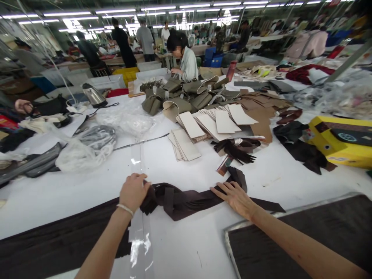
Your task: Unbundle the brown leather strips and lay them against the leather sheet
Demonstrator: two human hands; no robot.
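A row of dark brown cut leather pieces [180, 199] lies fanned across the white table [180, 166] in front of me. My left hand [133, 191] is curled round the left end of that row, fingers closed on the pieces. My right hand [235, 197] rests flat on the right end, fingers stretched out and pressing down. A white bracelet sits on my left wrist. A clear plastic strip [141, 236] runs under the left forearm toward the table's near edge.
Stacks of beige cut panels [209, 126] and olive bag parts [174, 97] lie farther back. Plastic bags [87, 149] are at left, a yellow box [340, 141] at right, a dark framed board [290, 240] at near right. A seated person [183, 58] works across the table.
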